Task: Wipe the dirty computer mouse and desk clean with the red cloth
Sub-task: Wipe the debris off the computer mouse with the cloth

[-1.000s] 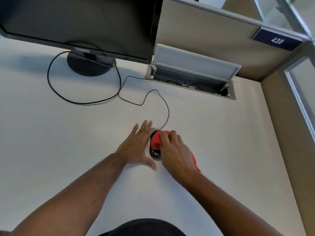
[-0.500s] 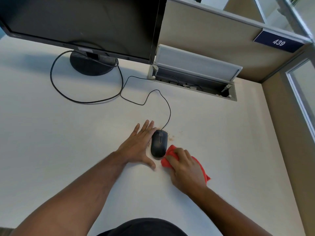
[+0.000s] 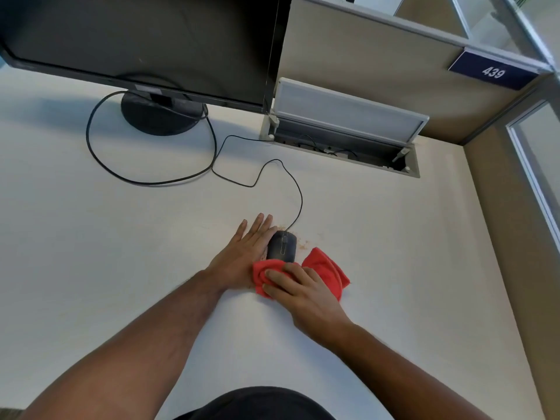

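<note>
A black wired computer mouse (image 3: 282, 245) lies on the white desk (image 3: 121, 253). My left hand (image 3: 242, 253) rests flat against the mouse's left side, fingers spread and pointing away from me. My right hand (image 3: 298, 291) presses the red cloth (image 3: 325, 269) onto the near end of the mouse; the cloth covers the mouse's rear and my left thumb. Brown crumbs (image 3: 303, 244) lie on the desk just right of the mouse and a few by its front.
A black monitor (image 3: 145, 40) on a round stand (image 3: 160, 119) is at the back left. The mouse's black cable (image 3: 298, 192) loops to an open cable hatch (image 3: 342, 140) at the back. Beige partition walls (image 3: 378, 74) bound the back and right.
My right hand slid the red cloth off the top of the mouse to its right rear, then left across the mouse's near end. The left hand stayed put.
</note>
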Action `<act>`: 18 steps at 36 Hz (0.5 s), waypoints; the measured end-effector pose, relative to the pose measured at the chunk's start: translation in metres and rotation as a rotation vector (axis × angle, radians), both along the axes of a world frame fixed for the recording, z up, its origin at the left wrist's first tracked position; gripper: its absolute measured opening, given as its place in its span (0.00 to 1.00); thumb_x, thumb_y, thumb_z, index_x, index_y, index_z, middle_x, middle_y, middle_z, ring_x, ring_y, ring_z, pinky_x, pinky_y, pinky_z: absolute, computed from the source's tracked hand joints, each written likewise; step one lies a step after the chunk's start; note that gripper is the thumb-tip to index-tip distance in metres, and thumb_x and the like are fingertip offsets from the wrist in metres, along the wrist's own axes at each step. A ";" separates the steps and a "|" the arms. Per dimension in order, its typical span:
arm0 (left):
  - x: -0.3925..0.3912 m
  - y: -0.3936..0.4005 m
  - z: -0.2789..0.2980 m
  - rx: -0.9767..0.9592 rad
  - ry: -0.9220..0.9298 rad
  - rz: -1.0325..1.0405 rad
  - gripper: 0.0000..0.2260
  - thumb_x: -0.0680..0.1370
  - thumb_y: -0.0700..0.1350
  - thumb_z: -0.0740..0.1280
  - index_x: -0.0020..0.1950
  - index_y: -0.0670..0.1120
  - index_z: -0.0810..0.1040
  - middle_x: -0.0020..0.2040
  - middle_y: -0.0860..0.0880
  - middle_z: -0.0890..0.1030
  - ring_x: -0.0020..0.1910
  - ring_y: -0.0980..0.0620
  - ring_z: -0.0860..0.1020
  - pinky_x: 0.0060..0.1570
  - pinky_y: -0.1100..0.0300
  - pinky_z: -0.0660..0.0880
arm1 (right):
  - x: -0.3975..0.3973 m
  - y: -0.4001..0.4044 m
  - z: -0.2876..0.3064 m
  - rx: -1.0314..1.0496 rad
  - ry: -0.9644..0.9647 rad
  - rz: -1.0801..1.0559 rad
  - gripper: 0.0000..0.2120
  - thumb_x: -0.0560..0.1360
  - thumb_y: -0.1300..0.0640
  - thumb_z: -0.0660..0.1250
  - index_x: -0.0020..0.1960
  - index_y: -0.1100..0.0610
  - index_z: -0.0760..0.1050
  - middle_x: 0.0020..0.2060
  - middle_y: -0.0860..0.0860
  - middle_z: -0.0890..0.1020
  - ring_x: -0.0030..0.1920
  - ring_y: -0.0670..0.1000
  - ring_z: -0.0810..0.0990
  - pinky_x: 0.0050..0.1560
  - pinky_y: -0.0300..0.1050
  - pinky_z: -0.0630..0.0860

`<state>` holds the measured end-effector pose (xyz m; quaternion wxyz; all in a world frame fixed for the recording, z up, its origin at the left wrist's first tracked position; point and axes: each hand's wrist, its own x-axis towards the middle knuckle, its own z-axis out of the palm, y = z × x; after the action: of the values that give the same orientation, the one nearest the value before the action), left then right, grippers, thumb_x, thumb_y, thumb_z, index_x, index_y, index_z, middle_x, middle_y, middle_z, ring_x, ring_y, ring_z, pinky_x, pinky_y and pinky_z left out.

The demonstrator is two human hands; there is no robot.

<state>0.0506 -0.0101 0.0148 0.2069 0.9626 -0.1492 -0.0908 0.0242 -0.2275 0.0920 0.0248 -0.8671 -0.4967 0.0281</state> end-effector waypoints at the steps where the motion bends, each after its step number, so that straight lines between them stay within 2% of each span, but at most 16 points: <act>1: 0.000 0.000 0.000 -0.001 0.004 0.000 0.54 0.72 0.74 0.61 0.85 0.43 0.44 0.86 0.45 0.41 0.83 0.46 0.34 0.81 0.39 0.41 | 0.001 -0.004 0.000 0.011 0.005 0.008 0.33 0.63 0.58 0.82 0.66 0.47 0.79 0.67 0.44 0.78 0.67 0.53 0.72 0.60 0.51 0.77; 3: 0.000 0.000 0.000 -0.007 0.023 -0.002 0.62 0.65 0.79 0.62 0.85 0.44 0.43 0.85 0.47 0.38 0.83 0.48 0.32 0.81 0.44 0.36 | 0.003 -0.011 0.000 0.039 0.031 -0.008 0.29 0.63 0.58 0.82 0.62 0.45 0.81 0.65 0.42 0.80 0.67 0.51 0.71 0.58 0.51 0.77; 6: 0.000 0.000 -0.002 -0.025 0.021 0.003 0.67 0.61 0.82 0.66 0.86 0.45 0.42 0.85 0.47 0.38 0.82 0.51 0.31 0.81 0.45 0.35 | 0.007 -0.020 -0.001 0.063 0.063 -0.022 0.23 0.63 0.60 0.81 0.56 0.44 0.83 0.60 0.41 0.82 0.64 0.49 0.73 0.55 0.51 0.79; 9: -0.001 0.000 -0.002 -0.054 0.031 0.022 0.70 0.58 0.82 0.71 0.86 0.46 0.43 0.86 0.48 0.39 0.82 0.52 0.31 0.81 0.45 0.36 | 0.009 -0.028 -0.007 0.219 0.139 -0.098 0.17 0.71 0.63 0.70 0.55 0.47 0.83 0.59 0.43 0.82 0.62 0.50 0.76 0.55 0.52 0.77; 11: -0.001 0.000 -0.001 -0.068 0.048 0.029 0.71 0.56 0.82 0.72 0.85 0.48 0.42 0.85 0.50 0.37 0.82 0.53 0.30 0.81 0.46 0.34 | 0.009 -0.030 -0.009 0.378 0.151 -0.244 0.16 0.72 0.64 0.66 0.55 0.50 0.83 0.59 0.44 0.82 0.60 0.51 0.76 0.56 0.50 0.75; 13: -0.001 0.001 0.000 -0.066 0.046 0.023 0.71 0.56 0.81 0.73 0.85 0.49 0.41 0.85 0.50 0.37 0.82 0.52 0.30 0.81 0.45 0.34 | 0.009 -0.029 -0.011 0.493 0.171 -0.446 0.20 0.71 0.68 0.65 0.58 0.52 0.82 0.61 0.46 0.80 0.61 0.52 0.75 0.60 0.49 0.73; 15: -0.001 0.001 0.000 -0.072 0.040 0.027 0.70 0.57 0.80 0.73 0.85 0.49 0.41 0.85 0.49 0.39 0.82 0.52 0.31 0.81 0.45 0.35 | 0.008 -0.025 -0.011 0.496 0.236 -0.613 0.22 0.75 0.68 0.65 0.65 0.51 0.78 0.65 0.47 0.77 0.63 0.51 0.73 0.63 0.49 0.73; 18: -0.001 0.000 0.002 -0.110 0.046 0.046 0.68 0.58 0.80 0.73 0.85 0.51 0.42 0.85 0.51 0.40 0.82 0.55 0.31 0.81 0.46 0.35 | 0.002 -0.025 -0.016 0.368 0.303 -0.590 0.22 0.81 0.61 0.63 0.72 0.47 0.72 0.69 0.46 0.74 0.66 0.51 0.71 0.67 0.48 0.71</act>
<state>0.0491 -0.0103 0.0167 0.2647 0.9507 -0.1272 -0.0997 0.0263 -0.2526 0.0765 0.2605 -0.9399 -0.2129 0.0578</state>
